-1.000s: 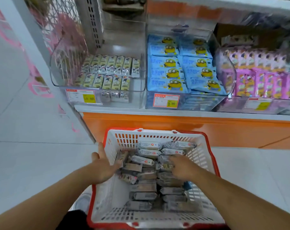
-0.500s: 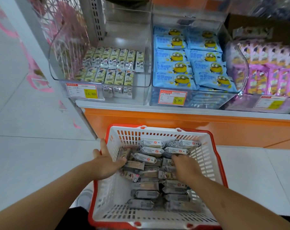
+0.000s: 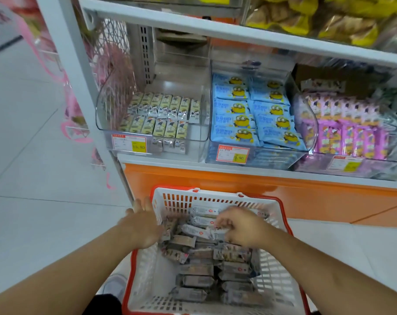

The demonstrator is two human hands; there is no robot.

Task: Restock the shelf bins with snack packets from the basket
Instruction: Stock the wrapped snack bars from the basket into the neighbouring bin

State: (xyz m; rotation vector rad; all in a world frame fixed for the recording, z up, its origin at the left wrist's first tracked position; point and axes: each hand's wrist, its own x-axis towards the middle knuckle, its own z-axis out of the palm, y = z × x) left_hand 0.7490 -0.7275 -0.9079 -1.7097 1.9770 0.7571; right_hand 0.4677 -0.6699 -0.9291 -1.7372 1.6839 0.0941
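The white basket (image 3: 215,197) with a red rim stands on the floor below the shelf and holds several grey snack packets (image 3: 196,269). My left hand (image 3: 143,226) presses against the basket's left wall with its fingers straight, blurred by motion. My right hand (image 3: 243,228) is inside the basket near its far end, fingers curled round one grey packet (image 3: 218,231) on top of the pile. On the shelf above, a clear bin (image 3: 106,105) is partly filled with rows of small yellow-white packets (image 3: 161,117).
A middle bin holds blue packets (image 3: 249,110) and a right bin holds pink packets (image 3: 347,130). An upper shelf board (image 3: 215,30) overhangs the bins. An orange base panel (image 3: 306,196) stands behind the basket. Pale tiled floor (image 3: 45,178) lies to the left.
My right hand has moved toward the basket's far end and curled its fingers round a packet. My left hand has stayed at the left wall. The view has tilted upward.
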